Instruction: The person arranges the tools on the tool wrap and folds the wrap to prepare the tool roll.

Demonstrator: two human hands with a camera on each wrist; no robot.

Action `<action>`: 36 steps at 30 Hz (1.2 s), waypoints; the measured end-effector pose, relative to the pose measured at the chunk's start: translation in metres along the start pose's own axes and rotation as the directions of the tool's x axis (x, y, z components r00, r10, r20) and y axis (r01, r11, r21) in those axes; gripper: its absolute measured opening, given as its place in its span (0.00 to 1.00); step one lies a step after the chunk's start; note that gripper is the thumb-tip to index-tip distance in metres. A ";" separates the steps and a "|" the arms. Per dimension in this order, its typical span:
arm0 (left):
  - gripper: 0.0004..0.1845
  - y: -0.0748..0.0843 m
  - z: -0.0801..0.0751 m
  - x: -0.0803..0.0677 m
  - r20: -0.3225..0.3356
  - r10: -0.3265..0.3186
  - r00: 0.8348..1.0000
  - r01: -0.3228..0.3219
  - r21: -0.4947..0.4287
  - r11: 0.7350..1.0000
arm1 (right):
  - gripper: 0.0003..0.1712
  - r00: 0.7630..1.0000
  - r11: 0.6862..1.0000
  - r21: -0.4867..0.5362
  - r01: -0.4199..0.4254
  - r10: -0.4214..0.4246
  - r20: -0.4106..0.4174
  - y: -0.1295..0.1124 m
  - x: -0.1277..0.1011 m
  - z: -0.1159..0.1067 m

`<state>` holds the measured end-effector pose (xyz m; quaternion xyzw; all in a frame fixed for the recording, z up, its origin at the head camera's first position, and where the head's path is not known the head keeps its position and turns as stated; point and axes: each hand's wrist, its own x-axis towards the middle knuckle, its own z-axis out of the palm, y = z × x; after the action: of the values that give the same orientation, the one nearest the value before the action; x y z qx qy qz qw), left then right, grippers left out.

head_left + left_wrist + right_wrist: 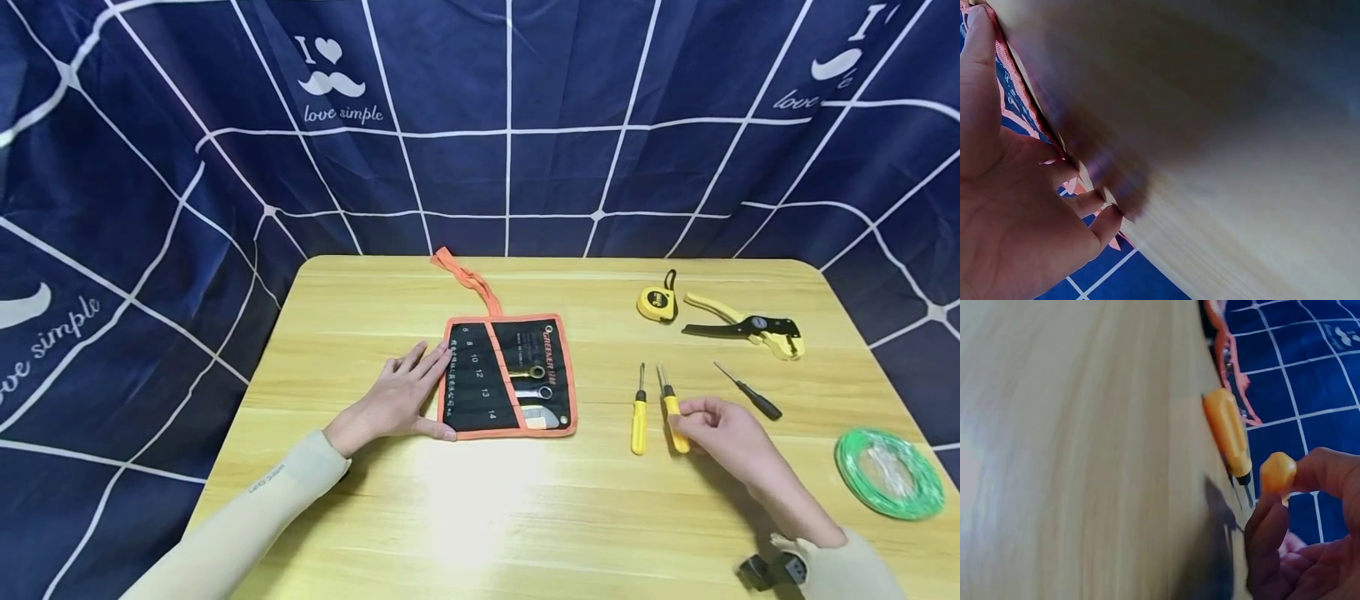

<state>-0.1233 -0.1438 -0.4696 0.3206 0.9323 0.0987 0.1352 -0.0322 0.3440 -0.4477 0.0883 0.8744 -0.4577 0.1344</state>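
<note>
A black tool roll with orange trim [507, 377] lies unrolled mid-table, with wrenches [528, 392] in its right pockets. My left hand [408, 393] lies flat against the roll's left edge, fingers straight and thumb at its near corner; the left wrist view shows this hand [1016, 206] on the orange trim [1015, 87]. My right hand [693, 419] pinches the handle of a yellow screwdriver [673, 408] just off the table. In the right wrist view the handle's end [1277, 473] sits between thumb and fingers. A second yellow screwdriver [638, 412] lies just left of it, also seen as the yellow screwdriver [1227, 428].
A black screwdriver [750, 392] lies to the right of my right hand. A yellow tape measure [657, 302] and yellow-black wire strippers [746, 327] sit at the back right. A green wire coil [888, 473] rests by the right edge. Blue checked cloth surrounds the wooden table [480, 517].
</note>
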 end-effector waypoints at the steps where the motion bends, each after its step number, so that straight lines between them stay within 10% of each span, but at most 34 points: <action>1: 0.71 0.000 0.000 0.000 0.002 0.001 1.000 -0.001 0.001 1.000 | 0.24 1.000 0.998 0.058 0.003 -0.002 -0.008 -0.001 0.000 0.000; 8: 0.71 0.000 -0.001 -0.001 -0.002 0.006 1.000 -0.006 -0.001 1.000 | 0.13 0.997 0.924 0.374 0.083 -0.077 -0.031 -0.009 0.003 0.002; 16: 0.71 0.001 -0.001 -0.001 -0.014 0.011 1.000 -0.011 0.002 1.000 | 0.06 0.988 0.855 0.497 0.148 -0.144 -0.046 -0.020 0.005 0.006; 27: 0.72 0.001 0.000 0.000 0.012 -0.007 1.000 0.007 -0.005 1.000 | 0.05 0.987 0.840 0.518 0.159 -0.143 -0.070 -0.032 0.011 0.012; 36: 0.72 0.001 0.000 0.000 0.005 -0.001 1.000 0.001 0.009 1.000 | 0.10 0.987 0.899 0.409 0.158 -0.143 -0.067 -0.045 0.025 0.023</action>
<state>-0.1228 -0.1435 -0.4696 0.3208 0.9326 0.0937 0.1363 -0.0644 0.3006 -0.4331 0.0548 0.7645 -0.6394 0.0616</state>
